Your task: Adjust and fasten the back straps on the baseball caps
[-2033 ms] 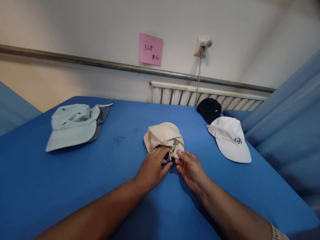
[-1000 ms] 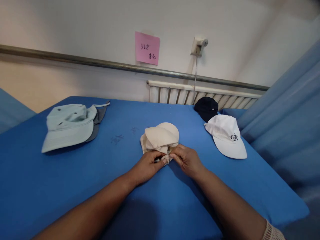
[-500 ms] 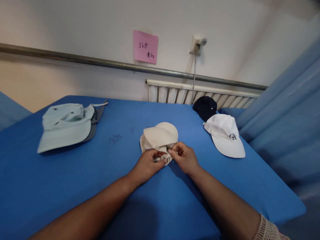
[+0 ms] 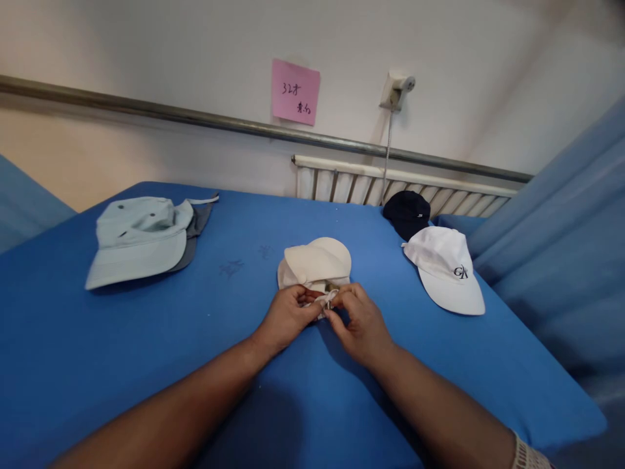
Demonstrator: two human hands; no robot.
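Observation:
A cream baseball cap [image 4: 319, 260] lies at the middle of the blue-covered table, its strap side turned toward me. My left hand [image 4: 291, 317] pinches the near edge of the cap beside its back opening. With thumb and forefinger, my right hand [image 4: 360, 324] grips the cap's back strap [image 4: 330, 301], where a small metal-looking buckle shows faintly. The fingertips of both hands nearly meet at the strap. Part of the cap's near edge is hidden behind my fingers.
On the left, a pale blue-green cap [image 4: 141, 234] rests over a dark grey cap [image 4: 199, 225]. A white cap [image 4: 446, 270] and a black cap [image 4: 407, 213] lie on the right of the blue table [image 4: 122, 365]. Behind stand a radiator [image 4: 351, 185] and a metal rail [image 4: 219, 122]; a blue curtain [image 4: 556, 215] hangs right.
My right hand has shifted slightly down and its fingers have changed their hold on the strap. The left hand stays at the cap's edge. The whole view has shifted a little.

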